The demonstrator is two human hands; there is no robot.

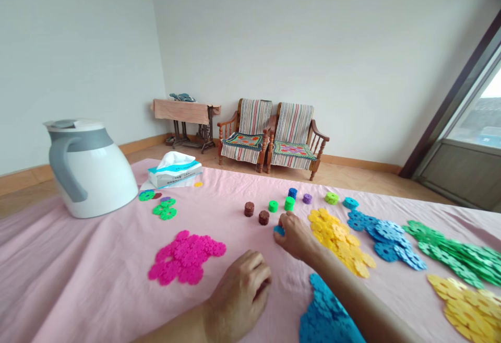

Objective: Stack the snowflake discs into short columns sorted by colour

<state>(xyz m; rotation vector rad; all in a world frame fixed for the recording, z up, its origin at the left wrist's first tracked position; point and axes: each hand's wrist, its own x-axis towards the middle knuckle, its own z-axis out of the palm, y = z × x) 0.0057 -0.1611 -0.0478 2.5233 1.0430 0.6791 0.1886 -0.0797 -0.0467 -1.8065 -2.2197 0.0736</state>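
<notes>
My right hand (295, 236) reaches out over the pink cloth, fingers and thumb pinched on a blue snowflake disc (279, 231); whether it is one disc or a small stack I cannot tell. Just beyond it are short stacks of notched discs: a brown stack (263, 218), another brown stack (249, 209), a green stack (289, 203) and a dark blue stack (292, 193). Closer to me, my left hand (242, 291) rests curled on the cloth with no object showing in it. Beside it lies a pile of pink discs (186, 257).
Yellow discs (336, 238), blue discs (326, 317) and green discs (457, 251) lie in loose piles around my right arm. A white jug (102, 176) and a tissue pack (175, 170) stand at the left. Two wooden chairs (293, 147) are beyond the pink cloth (109, 280).
</notes>
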